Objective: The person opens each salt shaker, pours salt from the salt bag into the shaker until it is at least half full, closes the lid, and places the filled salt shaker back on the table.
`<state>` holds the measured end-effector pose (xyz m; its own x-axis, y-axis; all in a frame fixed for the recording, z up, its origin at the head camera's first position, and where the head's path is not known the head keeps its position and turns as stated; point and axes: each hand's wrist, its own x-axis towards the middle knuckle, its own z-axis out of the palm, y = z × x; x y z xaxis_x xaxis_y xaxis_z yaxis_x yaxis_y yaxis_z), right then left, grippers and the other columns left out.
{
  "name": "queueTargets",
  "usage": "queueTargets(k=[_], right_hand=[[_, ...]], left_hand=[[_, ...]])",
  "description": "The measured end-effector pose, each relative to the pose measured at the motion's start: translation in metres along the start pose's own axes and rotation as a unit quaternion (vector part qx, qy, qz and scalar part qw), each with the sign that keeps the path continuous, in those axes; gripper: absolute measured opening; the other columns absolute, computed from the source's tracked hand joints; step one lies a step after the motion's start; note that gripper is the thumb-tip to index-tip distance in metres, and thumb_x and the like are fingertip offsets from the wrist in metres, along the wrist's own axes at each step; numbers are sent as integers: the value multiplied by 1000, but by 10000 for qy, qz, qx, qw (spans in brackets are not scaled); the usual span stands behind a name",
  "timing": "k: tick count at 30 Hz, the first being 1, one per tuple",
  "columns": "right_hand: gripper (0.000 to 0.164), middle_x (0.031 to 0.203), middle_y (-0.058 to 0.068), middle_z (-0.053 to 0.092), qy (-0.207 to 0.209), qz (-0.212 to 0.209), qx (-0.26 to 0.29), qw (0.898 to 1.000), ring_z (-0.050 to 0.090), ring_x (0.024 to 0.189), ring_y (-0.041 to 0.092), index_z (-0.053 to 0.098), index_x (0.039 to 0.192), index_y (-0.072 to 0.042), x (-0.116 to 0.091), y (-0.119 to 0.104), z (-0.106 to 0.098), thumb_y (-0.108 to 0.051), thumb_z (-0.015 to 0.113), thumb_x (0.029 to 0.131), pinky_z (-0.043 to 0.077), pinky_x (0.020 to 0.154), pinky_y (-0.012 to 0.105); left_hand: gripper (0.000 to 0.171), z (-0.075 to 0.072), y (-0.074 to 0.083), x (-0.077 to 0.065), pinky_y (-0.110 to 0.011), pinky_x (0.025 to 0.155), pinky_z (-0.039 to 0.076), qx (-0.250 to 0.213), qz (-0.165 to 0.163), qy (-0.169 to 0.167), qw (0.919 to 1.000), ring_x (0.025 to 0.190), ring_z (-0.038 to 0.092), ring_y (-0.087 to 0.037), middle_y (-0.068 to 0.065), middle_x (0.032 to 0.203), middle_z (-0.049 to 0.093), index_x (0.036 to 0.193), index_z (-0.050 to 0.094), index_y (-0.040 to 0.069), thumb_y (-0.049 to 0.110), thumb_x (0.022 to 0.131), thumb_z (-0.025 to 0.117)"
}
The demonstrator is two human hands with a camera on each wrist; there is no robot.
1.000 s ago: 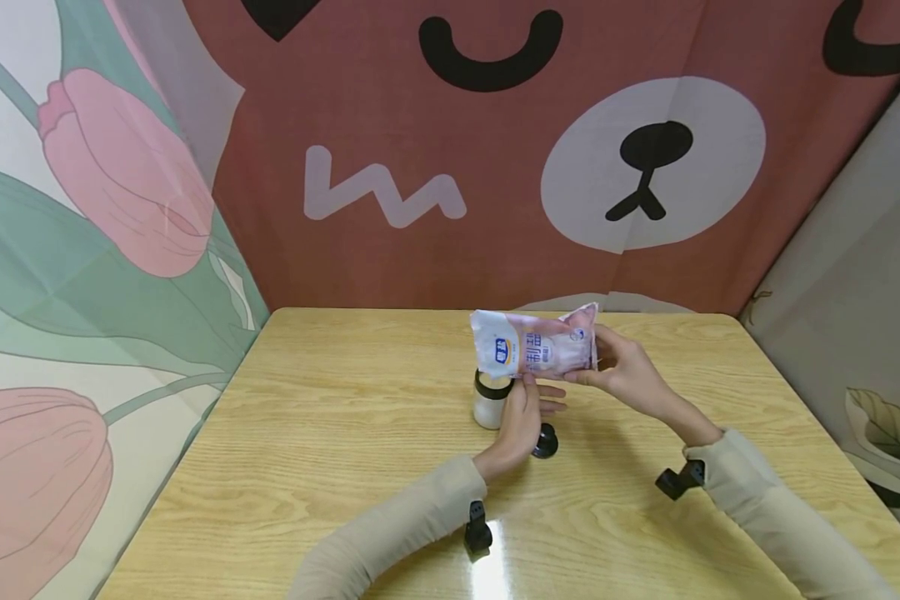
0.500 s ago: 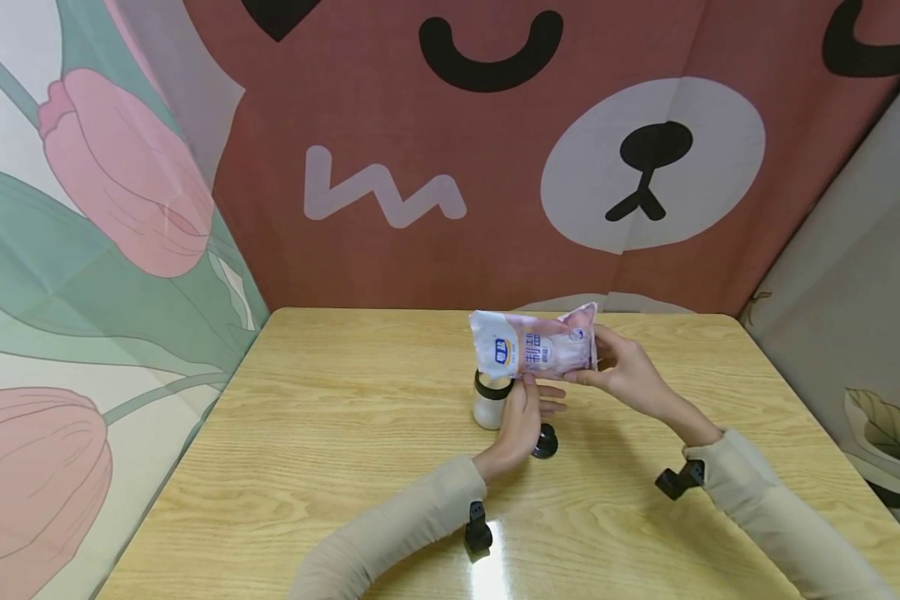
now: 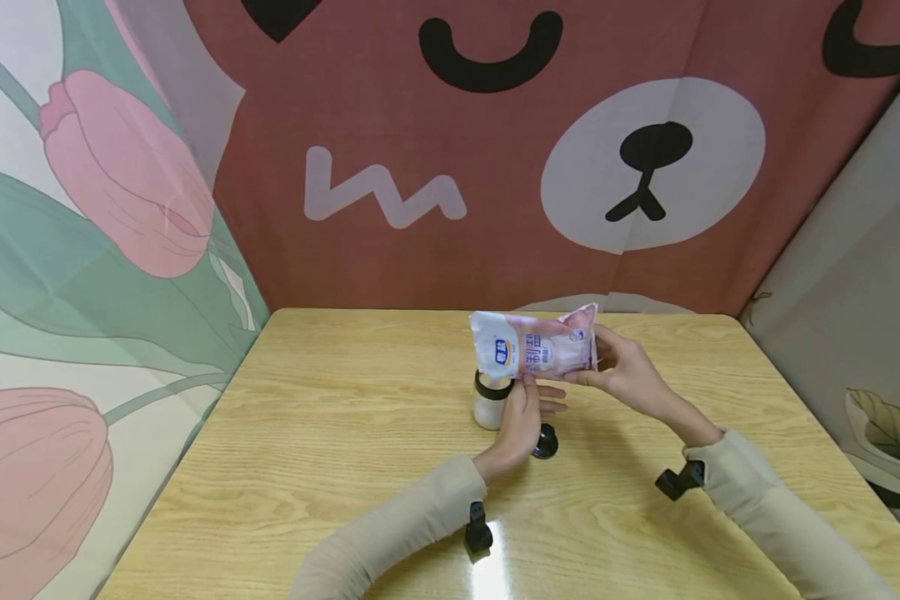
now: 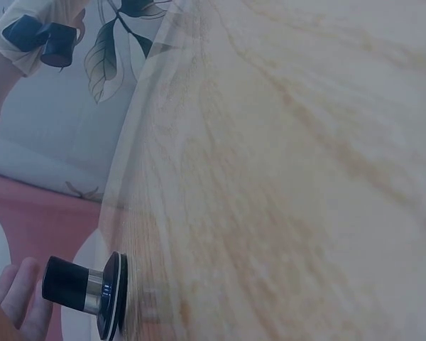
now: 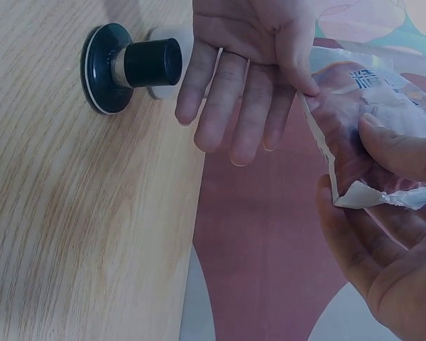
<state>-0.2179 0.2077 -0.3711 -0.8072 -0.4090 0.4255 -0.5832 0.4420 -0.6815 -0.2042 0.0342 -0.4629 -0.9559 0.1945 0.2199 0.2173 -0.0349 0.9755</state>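
Observation:
A pink and white bag of salt [image 3: 536, 346] with printed lettering lies sideways in the air. My right hand [image 3: 630, 375] grips its right end, thumb in front and fingers behind, as the right wrist view shows. My left hand [image 3: 521, 425] has its fingers stretched out below the bag, and its thumb touches the bag's lower edge. Under the bag's left end stands a small white jar [image 3: 489, 412] with a black rim, its top partly covered by the bag. Whether salt flows into it cannot be seen. A black knobbed lid [image 5: 121, 69] lies on the table beside the left hand.
The wooden table [image 3: 330, 433] reaches back to a red hanging cloth [image 3: 390, 258] with a bear's face. Flowered cloth [image 3: 120, 217] hangs at the left, another patterned cloth at the right. Black wrist cameras sit on both sleeves.

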Motion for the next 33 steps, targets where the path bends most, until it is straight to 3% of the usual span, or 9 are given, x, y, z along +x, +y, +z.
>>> queueTargets(k=[2,11,21,33], right_hand=[[58,99,19,67,5,-26,-25,10000,68,77,22,53,129,9,0,-5,-1,11,79,78,58,64,34],[62,102,12,68,36,69,81,9999,68,78,18,54,134,-2,-1,31,3,1,82,79,58,65,30],[58,104,12,68,38,51,177,9998,69,78,18,55,131,-3,-1,31,3,-1,82,80,58,65,30],[62,103,13,69,10,36,119,9999,69,78,19,54,135,-2,-1,28,3,0,82,79,58,64,31]], left_hand=[[50,0,-5,2,-45,82,58,16,2,-11,10000,91,72,-32,-17,104,71,122,50,0,31,111,13],[49,0,-6,2,-47,82,57,6,7,-14,10000,90,72,-31,-17,104,71,122,50,0,30,111,13],[47,1,-7,4,-54,81,55,-114,96,-37,9999,91,69,-43,-28,106,68,122,48,-6,21,111,11],[50,0,-6,2,-48,82,57,19,24,0,10000,90,72,-30,-18,104,71,121,50,-1,30,111,13]])
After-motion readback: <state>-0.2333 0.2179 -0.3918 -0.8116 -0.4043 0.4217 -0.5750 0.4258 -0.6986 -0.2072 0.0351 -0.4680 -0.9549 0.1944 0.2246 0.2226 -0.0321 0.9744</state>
